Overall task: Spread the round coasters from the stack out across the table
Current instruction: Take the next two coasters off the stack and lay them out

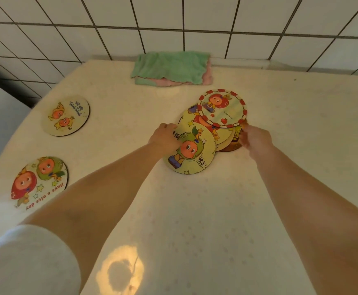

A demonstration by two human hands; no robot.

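Note:
A fanned stack of round cartoon coasters (220,116) lies at the middle right of the table. Its top coaster has a red-and-white rim (227,111). My left hand (163,136) grips the left edge of a green-character coaster (192,152), which is slid out toward me and still overlaps the stack. My right hand (253,138) rests on the stack's right edge, fingers closed on the lower coasters. Two coasters lie apart at the left: one with two orange figures (66,116), one reading "Have a nice day" (39,183).
A folded green and pink cloth (171,68) lies at the back edge of the cream table (195,209) against the white tiled wall (195,15). The table's left edge curves beside the two spread coasters. My white sleeve (24,258) shows at the lower left.

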